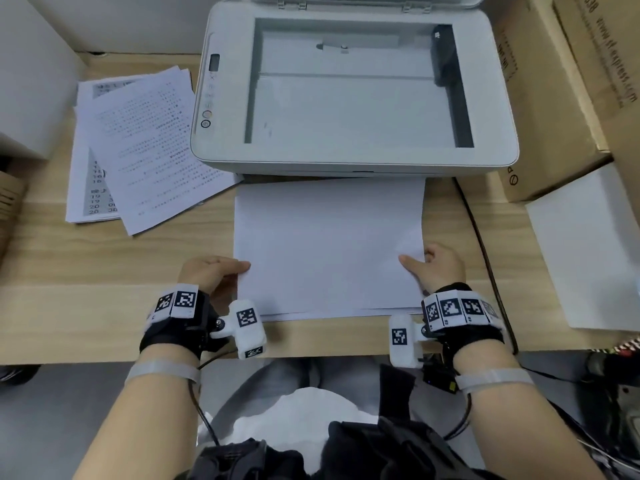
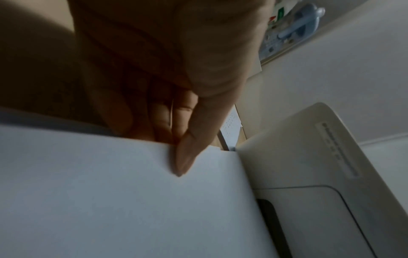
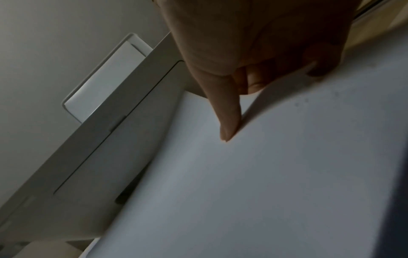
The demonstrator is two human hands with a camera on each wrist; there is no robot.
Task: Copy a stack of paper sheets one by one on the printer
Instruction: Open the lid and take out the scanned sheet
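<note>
Left hand (image 1: pixel 211 271) pinching the blank sheet (image 1: pixel 329 247) at its left edge, right hand (image 1: pixel 440 265) pinching its right edge at lower centre on the bench (image 1: pixel 104 306), printer (image 1: pixel 353 88) open above, left wrist view: thumb (image 2: pixel 194 143) atop sheet, right wrist view: thumb (image 3: pixel 227 115) atop sheet

Both forearms reach forward, side by side, well apart. Left hand (image 1: pixel 211 271) pinches with thumb on top, fingers curled beneath; right hand (image 1: pixel 438 268) mirrors it, thumb pressed flat, fingers tucked under.
</note>
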